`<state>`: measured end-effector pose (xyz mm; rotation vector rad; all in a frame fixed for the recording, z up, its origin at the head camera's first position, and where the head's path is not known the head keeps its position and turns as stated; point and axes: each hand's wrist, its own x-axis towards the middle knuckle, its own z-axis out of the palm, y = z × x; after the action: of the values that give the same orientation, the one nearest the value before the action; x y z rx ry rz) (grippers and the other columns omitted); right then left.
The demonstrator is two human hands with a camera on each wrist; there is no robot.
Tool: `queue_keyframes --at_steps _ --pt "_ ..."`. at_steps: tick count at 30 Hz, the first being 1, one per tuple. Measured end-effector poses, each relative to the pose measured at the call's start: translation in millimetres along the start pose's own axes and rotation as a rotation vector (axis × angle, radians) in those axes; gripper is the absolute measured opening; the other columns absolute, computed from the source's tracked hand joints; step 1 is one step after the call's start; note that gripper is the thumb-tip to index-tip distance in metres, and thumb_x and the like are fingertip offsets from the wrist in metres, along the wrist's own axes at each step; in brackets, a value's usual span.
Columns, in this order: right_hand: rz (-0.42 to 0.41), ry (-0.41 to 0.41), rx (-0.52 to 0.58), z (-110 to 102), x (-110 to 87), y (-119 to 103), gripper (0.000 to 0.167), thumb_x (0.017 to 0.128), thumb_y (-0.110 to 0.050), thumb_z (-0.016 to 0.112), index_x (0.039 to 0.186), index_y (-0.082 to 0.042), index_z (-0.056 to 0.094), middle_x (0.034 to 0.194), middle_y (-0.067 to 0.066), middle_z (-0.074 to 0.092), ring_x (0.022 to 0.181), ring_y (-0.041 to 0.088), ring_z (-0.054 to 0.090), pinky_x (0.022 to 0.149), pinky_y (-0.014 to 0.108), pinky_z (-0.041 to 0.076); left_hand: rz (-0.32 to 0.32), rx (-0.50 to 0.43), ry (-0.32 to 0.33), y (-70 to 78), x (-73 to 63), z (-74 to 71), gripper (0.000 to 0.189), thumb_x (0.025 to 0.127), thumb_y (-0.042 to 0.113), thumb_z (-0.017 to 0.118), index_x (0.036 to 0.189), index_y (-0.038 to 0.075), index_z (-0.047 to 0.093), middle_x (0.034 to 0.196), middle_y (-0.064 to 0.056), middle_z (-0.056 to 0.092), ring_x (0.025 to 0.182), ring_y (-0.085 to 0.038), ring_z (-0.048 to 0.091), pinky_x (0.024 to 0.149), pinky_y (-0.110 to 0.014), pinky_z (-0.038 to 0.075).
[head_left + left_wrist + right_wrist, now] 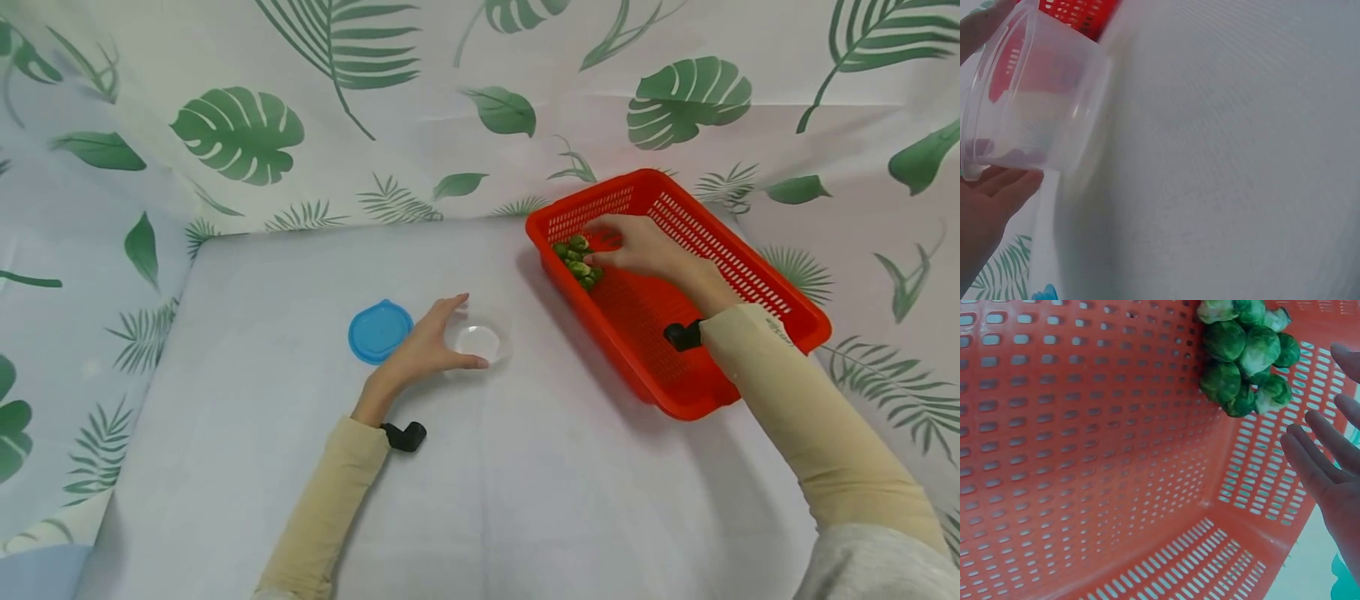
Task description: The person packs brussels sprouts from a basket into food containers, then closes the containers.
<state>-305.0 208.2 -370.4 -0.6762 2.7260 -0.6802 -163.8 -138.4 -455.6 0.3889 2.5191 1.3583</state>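
Observation:
A clear plastic tub (477, 343) stands on the white tabletop. My left hand (426, 337) holds it from the left, thumb on one side and fingers on the other; the left wrist view shows the tub's wall (1047, 94) between them. A blue lid (380, 332) lies flat just left of that hand. Inside the red basket (637, 329), several Brussels sprouts (1247, 359) are heaped in one corner. My right hand (637, 246) reaches over the basket beside the sprouts, its fingers spread and apart from them in the right wrist view.
The basket's slotted walls rise around the sprouts, and its long side (600, 342) faces the tub across a strip of tabletop (540, 400). A leaf-printed cloth (450, 125) hangs behind the table and at both sides.

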Motion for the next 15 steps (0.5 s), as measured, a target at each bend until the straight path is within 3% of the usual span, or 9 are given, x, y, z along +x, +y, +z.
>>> queue_keyframes --at_steps 8,15 --pt "0.032 -0.019 -0.001 5 10.4 7 0.054 0.094 -0.016 0.074 0.142 0.000 0.057 0.135 0.025 0.063 0.120 0.041 0.060 0.098 0.057 0.051 -0.012 0.026 0.051 0.6 -10.2 1.7 0.113 0.074 0.044 0.092 0.162 0.010 0.029 0.157 -0.012 0.041 0.142 -0.030 0.044 0.116 -0.053 0.040" --pt "0.090 -0.034 0.054 13 18.1 18 0.052 0.095 -0.017 0.073 0.143 -0.003 0.058 0.138 0.024 0.060 0.122 0.041 0.055 0.102 0.057 0.049 -0.019 0.066 0.068 5.1 -20.0 1.2 0.114 0.073 0.042 0.094 0.162 0.009 0.030 0.155 -0.014 0.042 0.141 -0.032 0.045 0.114 -0.054 0.041"
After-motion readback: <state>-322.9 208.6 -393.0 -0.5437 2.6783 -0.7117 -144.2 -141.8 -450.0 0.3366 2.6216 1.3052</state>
